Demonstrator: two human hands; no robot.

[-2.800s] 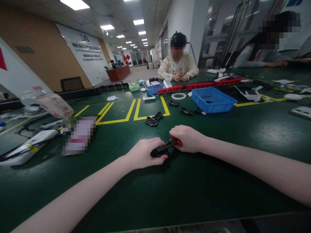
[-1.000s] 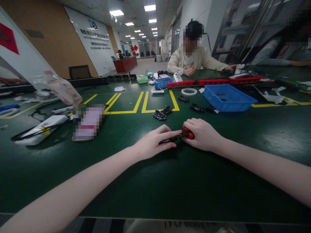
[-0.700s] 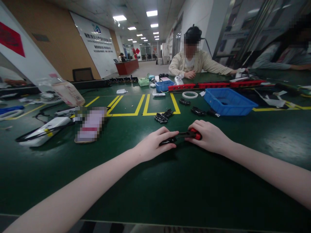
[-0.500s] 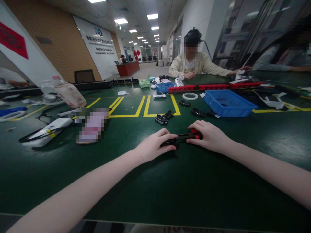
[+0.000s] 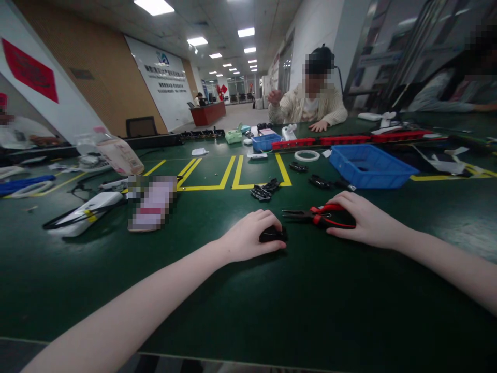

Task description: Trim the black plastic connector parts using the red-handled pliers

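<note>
1. The left hand [image 5: 248, 238] lies low on the green counter [image 5: 295, 311]. Its fingers curl narrowly over a small black plastic part [image 5: 274, 234], and only the part's right end shows past the fingertips.
2. The black plastic part rests on the counter under that hand, just left of the pliers' tips and apart from them.
3. The right hand [image 5: 363, 220] is loosely closed on the red-handled pliers [image 5: 318, 215], with fingers draped over the upper handle and the thumb beneath the lower one.
4. The pliers lie flat on the counter with their handles slightly spread. The thin dark jaws point left toward the other hand.
5. Beyond the hands, a cluster of black parts [image 5: 264, 190] sits at the near edge of the yellow floor-style markings [image 5: 233, 173].
6. More single black pieces [image 5: 319, 182] lie further right, near a blue bin [image 5: 368, 168].
7. A white tape ring [image 5: 306, 155] lies behind those pieces, and a long red strip [image 5: 334, 140] runs across the counter behind the ring.
8. A smaller blue tray [image 5: 266, 141] stands at the left end of the red strip.
9. On the far left of the counter lies a white device with black cable [image 5: 83, 215].
10. Across the counter sits a person in a cream striped top [image 5: 306, 106], with one hand raised and the other flat on the counter.
</note>
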